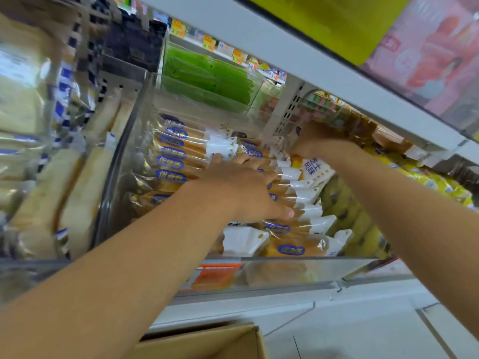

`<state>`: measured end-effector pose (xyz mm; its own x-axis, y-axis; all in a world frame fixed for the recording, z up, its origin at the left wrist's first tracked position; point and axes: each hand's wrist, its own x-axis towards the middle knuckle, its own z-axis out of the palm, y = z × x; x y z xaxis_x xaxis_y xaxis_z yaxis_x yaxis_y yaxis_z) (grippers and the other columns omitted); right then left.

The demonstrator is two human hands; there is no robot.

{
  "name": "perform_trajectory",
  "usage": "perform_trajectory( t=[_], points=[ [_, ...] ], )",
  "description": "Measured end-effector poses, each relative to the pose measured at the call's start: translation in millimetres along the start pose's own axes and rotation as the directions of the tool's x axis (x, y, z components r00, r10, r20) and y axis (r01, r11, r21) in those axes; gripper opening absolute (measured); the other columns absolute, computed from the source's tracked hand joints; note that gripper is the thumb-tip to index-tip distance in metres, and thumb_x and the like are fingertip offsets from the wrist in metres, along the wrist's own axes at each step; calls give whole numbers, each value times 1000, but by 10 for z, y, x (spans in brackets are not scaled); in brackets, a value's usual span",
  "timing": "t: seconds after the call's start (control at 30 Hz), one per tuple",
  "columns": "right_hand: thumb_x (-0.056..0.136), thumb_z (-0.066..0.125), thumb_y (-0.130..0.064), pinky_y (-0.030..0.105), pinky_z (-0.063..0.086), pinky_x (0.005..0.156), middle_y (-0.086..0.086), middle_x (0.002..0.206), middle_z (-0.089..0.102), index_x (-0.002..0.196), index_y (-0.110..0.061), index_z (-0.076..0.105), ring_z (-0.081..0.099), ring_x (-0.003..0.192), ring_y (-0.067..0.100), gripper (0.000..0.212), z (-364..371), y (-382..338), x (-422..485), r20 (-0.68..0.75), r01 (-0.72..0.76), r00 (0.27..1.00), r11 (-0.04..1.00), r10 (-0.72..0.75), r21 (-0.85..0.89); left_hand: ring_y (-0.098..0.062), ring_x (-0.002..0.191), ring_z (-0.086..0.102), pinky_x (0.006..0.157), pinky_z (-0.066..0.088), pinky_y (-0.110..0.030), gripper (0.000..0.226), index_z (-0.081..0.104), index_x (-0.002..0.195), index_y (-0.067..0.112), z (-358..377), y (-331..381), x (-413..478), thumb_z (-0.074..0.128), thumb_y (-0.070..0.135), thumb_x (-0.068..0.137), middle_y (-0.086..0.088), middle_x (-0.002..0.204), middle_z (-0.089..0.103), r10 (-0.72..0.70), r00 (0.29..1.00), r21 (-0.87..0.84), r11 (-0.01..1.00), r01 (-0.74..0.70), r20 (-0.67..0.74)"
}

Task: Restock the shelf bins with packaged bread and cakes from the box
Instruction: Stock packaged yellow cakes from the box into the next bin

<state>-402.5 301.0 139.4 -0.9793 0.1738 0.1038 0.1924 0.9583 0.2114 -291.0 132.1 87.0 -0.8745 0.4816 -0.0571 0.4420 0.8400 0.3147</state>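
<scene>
A clear shelf bin (285, 268) holds rows of packaged cakes (173, 156) in clear and white wrappers with blue oval labels. My left hand (246, 187) lies flat on top of these packs, fingers straight, pressing them down. My right hand (316, 141) reaches deep into the back right of the bin under the upper shelf, its fingers curled around a cake pack (315, 168) with a white end. The fingertips are hidden behind packs. The cardboard box (220, 343) stands open on the floor below my left arm.
Bread loaves (39, 203) fill the bin at the left. Green packets (207, 79) sit in a bin further back. Yellow packs (427, 180) lie in the bin at the right. The grey upper shelf (311, 55) hangs close above my right hand.
</scene>
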Motion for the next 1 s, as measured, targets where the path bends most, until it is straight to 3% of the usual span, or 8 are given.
perform_trajectory(
  t=[0.1,0.27,0.37,0.5,0.63,0.83,0.93,1.0],
  points=[
    [87,64,-18,25,40,51,4,72,51,81,-10,53,53,63,17,14,-88,65,-72,25,40,999,999,-39,-21,-15,150,-9,119,-5,-54,88,11,155,41,-1,0,-9,38,81,82,8,165,-3,5,1000,-3,1000,-5,10],
    [86,55,-65,35,50,84,7,124,57,142,-15,37,60,105,27,77,122,-12,-50,67,9,997,958,-29,285,-15,150,-11,119,-6,-55,87,10,154,42,3,10,8,38,82,82,9,165,-3,-6,1000,-14,1000,6,13],
    [90,36,-71,43,32,114,16,159,19,154,-6,5,30,142,33,96,103,32,-205,-20,73,997,980,-70,187,-16,150,-10,119,-4,-55,87,11,155,41,2,14,5,38,81,82,9,165,-2,-2,1000,-15,1000,3,15],
    [101,27,-54,35,31,107,15,159,20,155,-17,9,32,141,31,68,268,68,-366,63,241,963,942,-262,233,-15,150,-10,119,-4,-56,87,10,155,41,-4,20,0,38,81,83,9,165,-3,2,1000,-4,1000,-2,17],
    [96,40,-59,29,32,102,5,162,12,155,-23,6,28,142,26,77,289,140,-214,12,199,975,889,-224,413,-15,150,-11,119,-5,-55,86,8,154,43,-9,25,-13,38,81,83,8,165,-4,-6,1000,-18,1000,6,21],
    [103,38,-37,39,43,100,11,140,45,153,-16,15,47,120,28,59,457,276,-286,-104,315,949,881,-297,354,-14,150,-11,119,-5,-55,87,9,154,43,7,21,8,39,81,81,7,165,-3,-10,1000,-14,1000,10,18],
    [95,54,-34,38,49,95,1,137,51,146,-23,29,54,115,23,58,293,160,-129,-162,228,973,792,-164,566,-14,150,-11,119,-5,-55,87,8,153,44,4,15,9,39,81,81,8,165,-3,-14,1000,-20,1000,14,23],
    [85,58,-44,39,53,81,10,114,60,130,-13,41,60,103,29,57,300,166,-136,-243,153,969,902,-55,404,-14,150,-10,119,-5,-54,87,10,154,43,2,16,7,39,81,81,8,165,-2,-11,1000,-17,1000,11,25]
  ],
)
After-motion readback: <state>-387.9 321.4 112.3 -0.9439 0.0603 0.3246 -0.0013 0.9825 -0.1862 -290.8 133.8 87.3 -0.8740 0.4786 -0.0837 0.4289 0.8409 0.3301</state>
